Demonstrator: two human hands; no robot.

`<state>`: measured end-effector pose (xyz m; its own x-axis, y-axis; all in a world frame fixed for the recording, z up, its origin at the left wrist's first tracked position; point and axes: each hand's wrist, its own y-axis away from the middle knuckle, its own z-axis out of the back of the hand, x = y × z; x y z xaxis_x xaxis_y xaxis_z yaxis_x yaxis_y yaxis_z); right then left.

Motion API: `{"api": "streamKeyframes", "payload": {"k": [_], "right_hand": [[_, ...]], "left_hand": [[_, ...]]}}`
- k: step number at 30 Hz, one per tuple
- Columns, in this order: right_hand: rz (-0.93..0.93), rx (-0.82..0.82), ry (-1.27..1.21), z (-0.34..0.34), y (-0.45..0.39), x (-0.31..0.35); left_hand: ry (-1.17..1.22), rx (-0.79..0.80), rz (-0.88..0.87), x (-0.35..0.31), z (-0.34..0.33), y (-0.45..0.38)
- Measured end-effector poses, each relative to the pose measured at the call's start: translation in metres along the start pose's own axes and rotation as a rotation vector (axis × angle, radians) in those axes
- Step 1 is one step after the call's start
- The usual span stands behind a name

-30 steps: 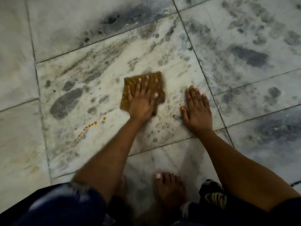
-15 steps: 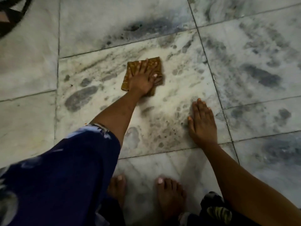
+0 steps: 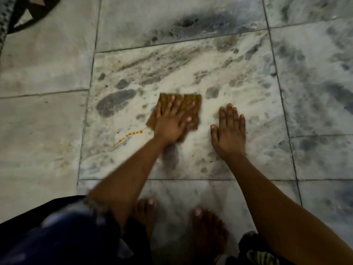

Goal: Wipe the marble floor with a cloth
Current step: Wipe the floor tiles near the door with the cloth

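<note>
A folded brown cloth (image 3: 193,102) lies flat on the white-and-grey marble floor (image 3: 191,62). My left hand (image 3: 170,121) presses down on the cloth with fingers spread, covering its lower half. My right hand (image 3: 230,131) rests palm down on the bare tile just right of the cloth, fingers apart, holding nothing. A short line of orange drops (image 3: 131,134) marks the tile just left of my left wrist.
My two bare feet (image 3: 206,226) stand on the tile below the hands. A dark curved object (image 3: 23,14) sits at the top left corner. Dark tile joints (image 3: 278,88) run around the slab under my hands.
My left hand has drawn the cloth back toward me from its far reach half a second ago. The right hand stays planted on the tile.
</note>
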<state>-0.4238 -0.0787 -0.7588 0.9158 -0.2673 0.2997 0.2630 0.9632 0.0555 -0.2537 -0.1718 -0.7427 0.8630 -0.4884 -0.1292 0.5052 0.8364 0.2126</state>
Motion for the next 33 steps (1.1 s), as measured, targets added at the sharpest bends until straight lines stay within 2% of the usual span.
{"api": "streamKeyframes", "payload": {"k": [4,7,12,15,18,21,24,27,30,33], "right_hand": [[0.014,-0.021,-0.012,-0.006,0.001,-0.004],[0.005,-0.046,-0.016,-0.007,0.003,-0.004],[0.017,-0.066,-0.014,-0.007,0.003,-0.001],[0.02,-0.055,-0.013,-0.006,0.002,-0.003],[0.015,-0.062,0.003,-0.006,0.003,-0.006],[0.036,-0.063,-0.005,-0.008,0.004,-0.005],[0.032,-0.054,0.005,-0.005,0.002,-0.005],[0.033,-0.033,-0.006,-0.004,0.003,-0.007],[0.035,-0.024,-0.001,-0.005,0.004,-0.006],[0.031,-0.024,0.011,-0.005,0.004,-0.006]], "left_hand": [[0.09,0.149,0.055,0.04,0.032,-0.076],[0.11,0.272,-0.022,0.043,0.04,-0.065],[-0.138,0.321,-0.452,0.068,0.027,0.044],[-0.237,0.247,-0.562,0.07,0.011,0.093],[-0.115,0.234,-0.547,0.075,0.002,0.088],[-0.113,0.234,-0.453,0.081,0.002,0.063],[-0.07,0.188,-0.21,0.088,0.017,0.008],[0.07,0.253,-0.003,0.09,0.039,-0.04],[0.106,0.236,0.025,0.075,0.029,-0.014],[0.044,0.198,-0.088,0.051,0.007,0.065]]}}
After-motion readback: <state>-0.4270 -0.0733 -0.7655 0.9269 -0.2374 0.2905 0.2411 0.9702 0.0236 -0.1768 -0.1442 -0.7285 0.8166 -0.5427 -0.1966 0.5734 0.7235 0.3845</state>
